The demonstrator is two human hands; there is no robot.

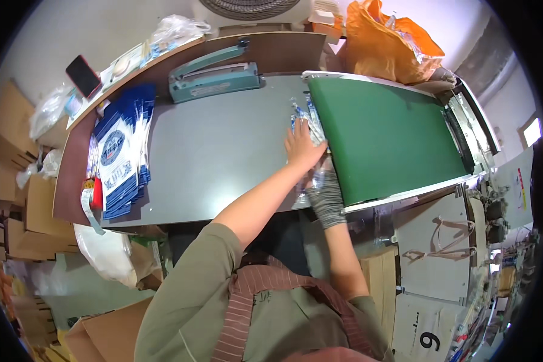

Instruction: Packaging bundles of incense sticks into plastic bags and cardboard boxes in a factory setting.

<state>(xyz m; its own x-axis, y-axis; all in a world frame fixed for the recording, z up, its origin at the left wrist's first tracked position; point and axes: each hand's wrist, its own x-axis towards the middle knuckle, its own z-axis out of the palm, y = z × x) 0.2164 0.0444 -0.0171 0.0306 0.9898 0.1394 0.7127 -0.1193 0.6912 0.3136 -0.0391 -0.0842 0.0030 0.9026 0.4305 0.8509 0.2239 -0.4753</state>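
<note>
Clear plastic packets with blue marks lie in a small heap at the left edge of a green conveyor belt. Over their near part rests my bare left hand, its fingers bent round the packets and its thumb toward the belt. Just below it is my right hand in a grey striped knit glove, beside the belt's near left corner. Shiny clear plastic shows next to the glove. The right fingers are mostly hidden, so their grip does not show.
On the grey tabletop stand a teal impulse sealer and a stack of blue and white printed bags with a red tape roll beside it. A phone leans on the back ledge. An orange bag sits behind the belt.
</note>
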